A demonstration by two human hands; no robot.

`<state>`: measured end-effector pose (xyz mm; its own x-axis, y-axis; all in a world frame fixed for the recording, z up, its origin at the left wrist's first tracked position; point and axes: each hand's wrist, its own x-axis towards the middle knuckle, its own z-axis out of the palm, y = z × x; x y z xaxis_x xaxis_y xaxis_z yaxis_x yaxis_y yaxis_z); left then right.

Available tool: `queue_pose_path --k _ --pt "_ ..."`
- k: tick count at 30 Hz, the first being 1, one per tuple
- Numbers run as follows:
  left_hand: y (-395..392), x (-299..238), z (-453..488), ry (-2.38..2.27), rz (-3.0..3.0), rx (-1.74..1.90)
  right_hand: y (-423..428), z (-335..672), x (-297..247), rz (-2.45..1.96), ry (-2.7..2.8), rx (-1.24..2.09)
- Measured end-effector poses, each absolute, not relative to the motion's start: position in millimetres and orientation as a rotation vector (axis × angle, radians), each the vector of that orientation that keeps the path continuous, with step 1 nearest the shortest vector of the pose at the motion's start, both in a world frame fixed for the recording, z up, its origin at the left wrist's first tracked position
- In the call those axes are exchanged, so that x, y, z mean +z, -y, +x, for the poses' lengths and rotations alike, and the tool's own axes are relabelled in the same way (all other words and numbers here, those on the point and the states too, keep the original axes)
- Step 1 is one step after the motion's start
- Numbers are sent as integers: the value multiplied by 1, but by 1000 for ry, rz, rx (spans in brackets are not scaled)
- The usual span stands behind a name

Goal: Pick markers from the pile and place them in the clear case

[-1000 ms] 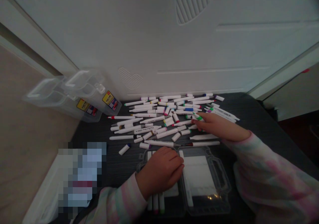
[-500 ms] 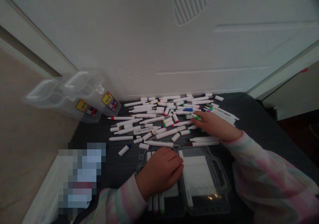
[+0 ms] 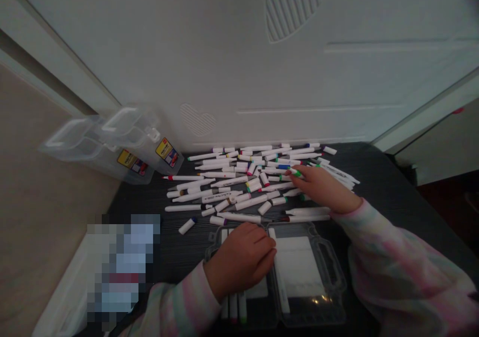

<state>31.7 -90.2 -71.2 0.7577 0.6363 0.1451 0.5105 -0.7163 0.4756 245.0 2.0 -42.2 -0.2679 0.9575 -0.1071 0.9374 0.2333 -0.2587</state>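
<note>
An open clear plastic case (image 3: 329, 322) lies in front of me. My left hand (image 3: 243, 257) is over its left half, fingers curled, fingertips by a white marker (image 3: 282, 287) that lies along the right half. What those fingers grip, if anything, is hidden. Below the palm, the ends of 3 markers (image 3: 233, 309) show in the left half. Farther back, my right hand (image 3: 318, 184) pinches a green marker (image 3: 296, 172), only partly visible, above the spread of loose white markers (image 3: 258, 200) and caps.
Two clear plastic boxes (image 3: 140, 147) with yellow labels stand at the back left. A white panel (image 3: 239, 67) rises behind the dark table (image 3: 396, 192). A blurred-out patch (image 3: 127, 257) covers something at the left. A loose cap (image 3: 187, 225) lies near the left edge.
My right hand has shifted very slightly, still pinching the green marker. The left hand stays over the case. The whole view has moved a little.
</note>
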Motion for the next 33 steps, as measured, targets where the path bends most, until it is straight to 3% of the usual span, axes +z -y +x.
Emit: queue_pose_path --k 12,33 --pt "91 -73 31 -876 2536 421 -33 212 -42 -1865 2560 198" --pt "90 -72 31 -864 2547 426 -38 215 -57 -1922 2519 256"
